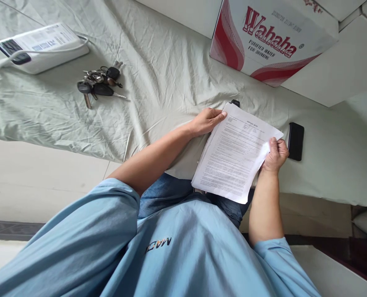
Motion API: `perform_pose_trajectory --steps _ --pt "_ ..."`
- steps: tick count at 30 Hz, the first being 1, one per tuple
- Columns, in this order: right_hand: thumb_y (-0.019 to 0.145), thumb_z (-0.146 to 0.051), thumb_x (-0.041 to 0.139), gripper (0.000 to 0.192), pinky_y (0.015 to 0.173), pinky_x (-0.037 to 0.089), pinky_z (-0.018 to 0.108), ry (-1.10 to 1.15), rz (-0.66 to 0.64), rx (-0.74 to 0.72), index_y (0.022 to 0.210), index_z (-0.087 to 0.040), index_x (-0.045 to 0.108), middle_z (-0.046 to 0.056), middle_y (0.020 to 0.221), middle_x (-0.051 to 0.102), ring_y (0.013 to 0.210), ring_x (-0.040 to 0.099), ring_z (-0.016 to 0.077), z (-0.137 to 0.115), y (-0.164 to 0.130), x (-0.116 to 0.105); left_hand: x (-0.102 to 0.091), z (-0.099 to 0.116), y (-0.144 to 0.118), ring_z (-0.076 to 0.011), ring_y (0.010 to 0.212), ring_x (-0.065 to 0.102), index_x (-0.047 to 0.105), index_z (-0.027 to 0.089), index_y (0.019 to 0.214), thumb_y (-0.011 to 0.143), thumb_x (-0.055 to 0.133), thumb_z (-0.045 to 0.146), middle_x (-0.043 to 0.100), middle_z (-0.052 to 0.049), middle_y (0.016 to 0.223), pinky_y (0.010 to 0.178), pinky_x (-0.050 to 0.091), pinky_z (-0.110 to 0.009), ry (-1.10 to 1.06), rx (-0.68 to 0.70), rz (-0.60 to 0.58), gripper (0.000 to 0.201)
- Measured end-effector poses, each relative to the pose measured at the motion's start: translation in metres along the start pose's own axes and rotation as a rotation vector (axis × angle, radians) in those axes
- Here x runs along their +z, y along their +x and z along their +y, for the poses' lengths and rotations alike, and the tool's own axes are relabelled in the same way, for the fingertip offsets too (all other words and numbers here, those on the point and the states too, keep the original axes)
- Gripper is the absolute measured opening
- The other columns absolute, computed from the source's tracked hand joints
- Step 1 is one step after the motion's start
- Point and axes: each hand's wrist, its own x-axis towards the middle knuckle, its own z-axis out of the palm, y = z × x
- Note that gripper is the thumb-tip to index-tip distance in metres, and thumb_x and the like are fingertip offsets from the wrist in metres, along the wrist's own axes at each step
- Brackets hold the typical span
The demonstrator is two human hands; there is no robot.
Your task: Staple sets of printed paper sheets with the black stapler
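Observation:
A thin stack of printed paper sheets [233, 152] is held up between my two hands, tilted, its lower end over my lap. My left hand [207, 121] grips the upper left edge, thumb on top and fingers underneath. At the right edge, my right hand [275, 154] is closed on the paper, which bends up a little there. Small print covers the top sheet, too fine to read. A small black object [235, 102] peeks out behind the top edge of the sheets; most of it is hidden. Just right of my right hand lies a black phone [296, 141].
A pale green cloth [158, 74] with creases covers the surface. On it at left lie a bunch of keys [101, 82] and a white box-shaped device [47, 47] with a cable. A Wahaha water carton [264, 41] stands at the back, among white boxes [335, 74].

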Motion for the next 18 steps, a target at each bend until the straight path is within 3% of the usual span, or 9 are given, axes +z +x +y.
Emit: perform_pose_trajectory --steps 13,18 --pt "0.078 -0.091 0.089 0.075 0.064 0.037 0.031 0.018 -0.012 -0.011 0.071 -0.026 0.052 -0.007 0.068 0.041 0.066 0.039 0.0124 0.0052 0.0028 -0.0023 -0.0001 0.0001 0.0007 -0.0126 0.059 0.035 0.044 0.026 0.068 0.090 0.075 0.099 0.037 0.003 0.062 0.055 0.029 -0.034 0.029 -0.010 0.024 0.082" --pt "0.081 -0.092 0.088 0.075 0.064 0.037 0.031 0.011 -0.023 -0.022 0.071 -0.026 0.052 -0.007 0.068 0.040 0.065 0.037 0.0123 0.0046 0.0016 -0.0021 0.0015 -0.0065 0.0055 -0.0128 0.060 0.035 0.060 0.026 0.082 0.086 0.087 0.088 0.040 0.005 0.064 0.057 0.024 -0.035 -0.080 -0.046 0.113 0.067"
